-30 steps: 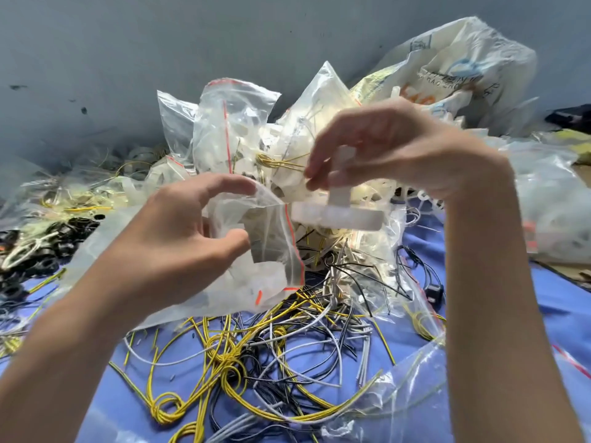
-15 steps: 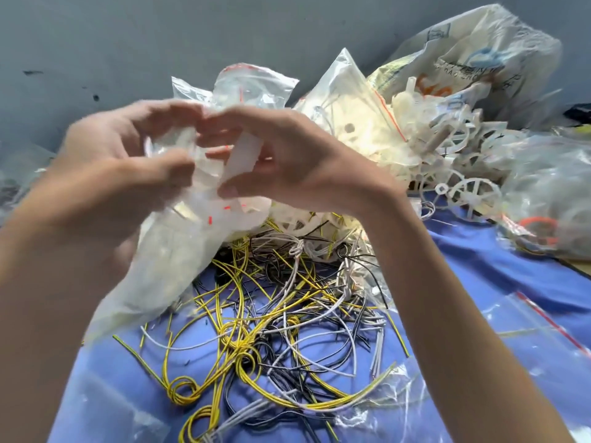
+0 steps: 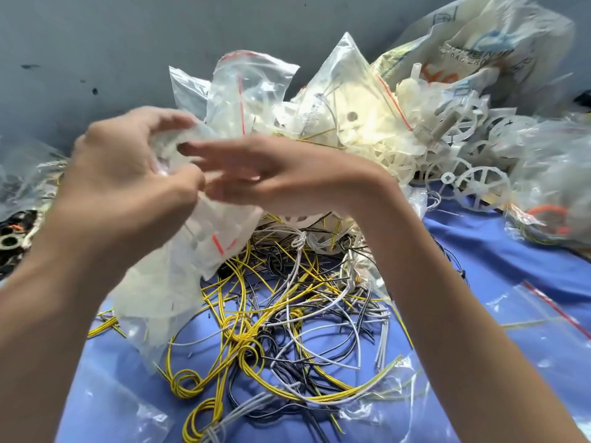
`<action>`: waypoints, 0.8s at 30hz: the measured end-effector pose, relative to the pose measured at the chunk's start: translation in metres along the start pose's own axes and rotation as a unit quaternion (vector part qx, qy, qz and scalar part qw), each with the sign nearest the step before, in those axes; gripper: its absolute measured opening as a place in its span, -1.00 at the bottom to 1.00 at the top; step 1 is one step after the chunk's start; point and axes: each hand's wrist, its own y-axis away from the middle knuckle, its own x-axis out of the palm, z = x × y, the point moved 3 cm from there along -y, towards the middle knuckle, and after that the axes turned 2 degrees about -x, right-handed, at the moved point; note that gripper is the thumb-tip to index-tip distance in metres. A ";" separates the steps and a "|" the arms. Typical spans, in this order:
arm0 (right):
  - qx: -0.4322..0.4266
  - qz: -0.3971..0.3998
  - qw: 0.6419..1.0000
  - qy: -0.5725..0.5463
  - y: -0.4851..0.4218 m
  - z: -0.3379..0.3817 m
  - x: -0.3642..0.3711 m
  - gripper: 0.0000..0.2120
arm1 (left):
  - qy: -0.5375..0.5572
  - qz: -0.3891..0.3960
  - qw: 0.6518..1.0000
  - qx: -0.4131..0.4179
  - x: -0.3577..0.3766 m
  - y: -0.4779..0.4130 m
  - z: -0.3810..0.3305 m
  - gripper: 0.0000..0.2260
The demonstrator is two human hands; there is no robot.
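1. Head view, risks:
   - The left hand (image 3: 128, 187) holds the clear zip-lock plastic bag (image 3: 179, 276), red-striped and full of white plastic parts, in the air above the tangle of yellow, white and black wires (image 3: 271, 314). Its fingers are curled round the bag's bunched mouth.
   - The right hand (image 3: 281, 177) is at that mouth with fingers straightened and slightly spread, pinching nothing that I can see.
   - The mouth looks unsealed and the bag hangs tilted. If the grip loosens, parts could spill into the wires and be hard to pick out.
   - A part resting only at the rim could slide out. Motion blur hides whether one sits there.
   - The hanging bottom could snag a wire loop on the blue tabletop (image 3: 495, 266).

2. Head view, change:
   - Half a second ago the right fingers pinched a white plastic piece at the bag's mouth. Now they are straight and the piece is out of sight, probably inside.
   - A second ago that piece was held apart from the bag, which hung lower.
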 end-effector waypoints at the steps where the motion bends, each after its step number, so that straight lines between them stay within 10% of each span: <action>1: -0.025 -0.046 0.998 -0.019 0.000 0.000 -0.006 -0.61 | -0.005 -0.014 1.000 -0.019 -0.005 -0.006 0.005 -0.48; 5: -0.080 -0.217 0.969 0.093 -0.001 -0.002 -0.025 -0.84 | -0.023 0.008 0.999 -0.048 -0.018 -0.020 0.016 -0.41; 9: -0.060 0.007 0.998 0.016 -0.003 -0.007 -0.005 -0.80 | 0.035 -0.026 0.996 -0.074 -0.007 -0.012 0.017 -0.43; 14: -0.009 -0.078 0.996 0.047 0.008 -0.036 -0.037 -0.81 | -0.010 -0.053 0.996 -0.070 -0.020 -0.015 0.028 -0.51; 19: 0.246 0.173 0.942 0.150 0.019 -0.090 -0.022 -0.59 | -0.057 -0.006 0.997 -0.053 -0.018 -0.017 0.033 -0.56; 24: 0.270 0.206 0.926 0.166 0.001 -0.106 0.001 -0.57 | -0.067 0.045 0.996 -0.025 -0.006 -0.009 0.027 -0.65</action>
